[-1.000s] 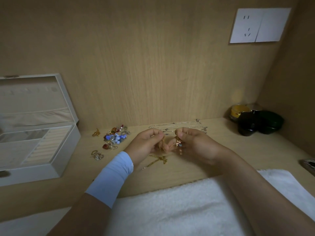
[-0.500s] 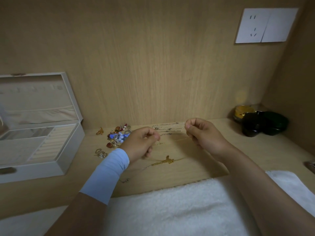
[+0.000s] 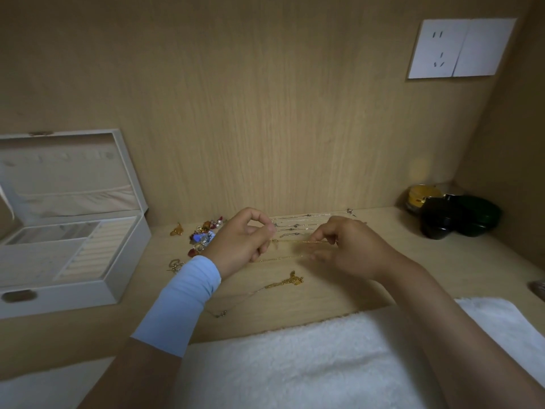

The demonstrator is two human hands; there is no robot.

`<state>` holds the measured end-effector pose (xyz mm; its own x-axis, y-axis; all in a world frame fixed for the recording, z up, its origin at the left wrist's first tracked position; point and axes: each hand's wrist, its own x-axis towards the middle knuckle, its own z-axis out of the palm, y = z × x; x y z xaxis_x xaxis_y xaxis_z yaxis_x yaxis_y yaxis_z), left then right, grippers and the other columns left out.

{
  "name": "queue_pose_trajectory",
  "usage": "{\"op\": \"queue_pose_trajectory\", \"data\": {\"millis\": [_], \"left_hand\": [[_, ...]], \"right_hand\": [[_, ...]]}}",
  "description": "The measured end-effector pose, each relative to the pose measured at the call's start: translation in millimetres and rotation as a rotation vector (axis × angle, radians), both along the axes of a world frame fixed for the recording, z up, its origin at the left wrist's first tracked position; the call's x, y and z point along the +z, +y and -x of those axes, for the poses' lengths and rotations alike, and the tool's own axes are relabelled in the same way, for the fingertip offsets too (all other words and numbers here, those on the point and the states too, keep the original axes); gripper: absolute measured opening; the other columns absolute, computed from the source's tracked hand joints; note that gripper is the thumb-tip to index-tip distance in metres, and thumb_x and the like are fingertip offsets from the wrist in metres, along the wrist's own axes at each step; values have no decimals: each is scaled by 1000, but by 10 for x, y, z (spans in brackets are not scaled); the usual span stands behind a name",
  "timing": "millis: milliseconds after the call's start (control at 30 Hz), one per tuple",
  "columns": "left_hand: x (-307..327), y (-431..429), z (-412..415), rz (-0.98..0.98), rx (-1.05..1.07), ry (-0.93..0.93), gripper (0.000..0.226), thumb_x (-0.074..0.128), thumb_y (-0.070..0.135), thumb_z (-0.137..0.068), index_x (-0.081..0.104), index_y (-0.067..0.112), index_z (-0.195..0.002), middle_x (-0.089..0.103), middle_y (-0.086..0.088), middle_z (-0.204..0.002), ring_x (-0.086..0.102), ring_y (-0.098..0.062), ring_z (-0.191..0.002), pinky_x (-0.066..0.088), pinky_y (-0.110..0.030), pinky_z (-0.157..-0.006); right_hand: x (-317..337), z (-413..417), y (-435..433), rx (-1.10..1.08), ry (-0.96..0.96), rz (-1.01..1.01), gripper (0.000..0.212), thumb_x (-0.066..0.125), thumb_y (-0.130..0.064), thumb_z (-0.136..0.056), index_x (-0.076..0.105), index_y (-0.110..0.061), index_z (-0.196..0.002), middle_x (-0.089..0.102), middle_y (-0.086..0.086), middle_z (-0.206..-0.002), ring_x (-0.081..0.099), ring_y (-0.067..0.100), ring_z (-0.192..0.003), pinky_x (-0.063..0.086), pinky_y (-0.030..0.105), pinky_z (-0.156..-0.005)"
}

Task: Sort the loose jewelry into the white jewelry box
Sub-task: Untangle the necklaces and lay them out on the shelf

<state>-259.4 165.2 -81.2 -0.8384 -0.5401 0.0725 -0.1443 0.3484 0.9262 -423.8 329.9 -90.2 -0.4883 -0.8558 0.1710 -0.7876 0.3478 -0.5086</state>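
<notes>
Jewelry box point(image 3: 88, 293) runs off at nine o'clock; right hand point(image 3: 351, 249) fingertips blur on the gold chain point(image 3: 292, 241); left hand point(image 3: 239, 243) covers some beads point(image 3: 203, 233).

The left hand point(image 3: 239, 240) and right hand point(image 3: 348, 249) pinch a thin gold chain point(image 3: 295, 241), drawn taut between them above the wooden shelf point(image 3: 383, 290). Just near of them lies a gold necklace point(image 3: 290, 281). Beyond the hands, silver chains point(image 3: 298, 224) lie in rows by the far wall. A heap of colourful jewelry point(image 3: 203, 234) sits left of the left hand. Farther left the white jewelry box point(image 3: 73, 296) stands open, lid upright. Dark green containers point(image 3: 460, 215) stand in the far right corner. A white towel point(image 3: 295, 358) covers the near edge.
</notes>
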Motion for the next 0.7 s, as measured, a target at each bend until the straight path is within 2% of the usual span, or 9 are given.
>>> {"op": "queue_pose_trajectory", "data": {"millis": [100,167,267,333,400,467,533,600,700], "left_hand": [[-33,-50,-23,124,-12,-67,30,69,12,-86,56,28,-106,56,8,-64,52,-7,-61,43,-19,-67],[-45,-77,-33,174,18,-61,34,64,1,-84,58,29,-103,50,9,-62,48,-6,-59,42,-18,-66],[-31,-115,-38,237,140,-6,24,62,4,-87,65,25,-98,42,11,-56,41,0,-50,42,-17,-65],[11,-117,-51,284,206,13,12,63,16,-91,68,26,-96,40,11,-56,41,0,-49,40,-17,-61],[57,-117,-60,327,254,21,11,62,22,-92,71,27,-94,42,12,-58,44,-2,-54,39,-19,-62],[115,-111,-50,330,279,38,12,62,23,-92,73,27,-87,51,13,-60,50,-1,-59,39,-20,-63],[200,-92,-35,206,248,97,15,60,16,-93,72,21,-87,60,5,-65,55,-2,-57,44,-18,-61],[319,-49,-33,17,171,171,18,54,6,-96,71,11,-94,62,-6,-74,60,-6,-59,51,-18,-60],[517,25,3,-119,68,222,19,50,0,-96,68,6,-101,62,-5,-81,63,-15,-68,57,-29,-75]], "right_hand": [[-25,17,5,27,-138,73,18,78,-22,-84,75,-28,-101,57,-8,-92,53,-4,-77,38,10,-71],[-40,20,11,32,-342,171,22,66,-2,-91,75,-18,-104,58,-2,-91,55,-8,-66,42,6,-65],[-87,64,4,-55,-656,266,35,52,11,-92,72,-13,-107,62,2,-97,53,3,-53,45,22,-52],[-126,116,-8,-120,-821,344,36,49,15,-91,72,-10,-101,66,8,-97,52,12,-54,44,27,-52],[-151,166,-9,-154,-920,427,32,48,14,-93,72,-6,-96,68,15,-93,57,17,-63,50,28,-57],[-175,197,-3,-158,-945,484,28,50,15,-93,71,-4,-95,69,16,-89,65,19,-71,59,26,-68],[-210,218,-8,-178,-892,508,27,55,17,-90,71,-5,-94,70,16,-89,69,18,-74,60,26,-79],[-244,234,-15,-213,-805,498,29,57,17,-88,72,-8,-90,70,15,-89,69,16,-74,58,21,-78],[-249,236,-6,-228,-667,453,35,58,17,-87,72,-16,-84,69,8,-86,64,14,-77,53,18,-74]]}}
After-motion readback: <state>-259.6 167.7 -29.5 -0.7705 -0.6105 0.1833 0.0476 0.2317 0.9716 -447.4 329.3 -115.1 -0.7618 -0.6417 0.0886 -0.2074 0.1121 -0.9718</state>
